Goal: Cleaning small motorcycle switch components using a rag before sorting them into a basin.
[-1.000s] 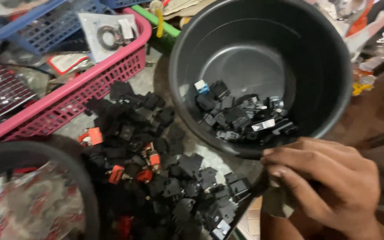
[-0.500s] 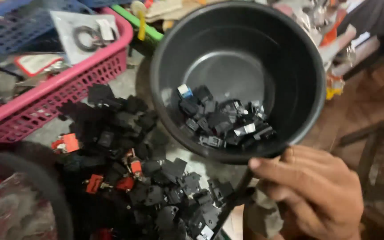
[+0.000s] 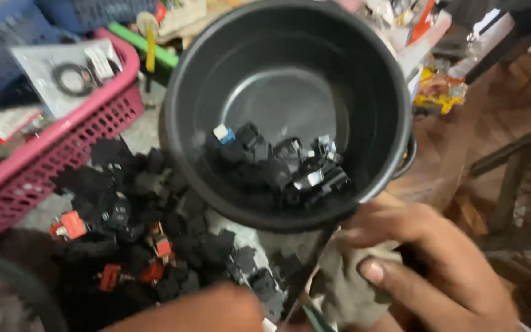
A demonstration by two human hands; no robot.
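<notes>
A share of the small black parts [image 3: 278,163] already lies in the black bucket [image 3: 376,80], just above the right hand [image 3: 425,270]; it looks under a quarter full. The larger heap [image 3: 149,233], black pieces mixed with some red ones, sits on the surface left of that hand, so most sorting appears outstanding. The right hand is closed on a grey cloth [image 3: 345,289] with a thin dark tool. The left hand [image 3: 198,313] shows only in part at the bottom edge; its grip cannot be told. A pink basket [image 3: 62,141] further left holds packets.
</notes>
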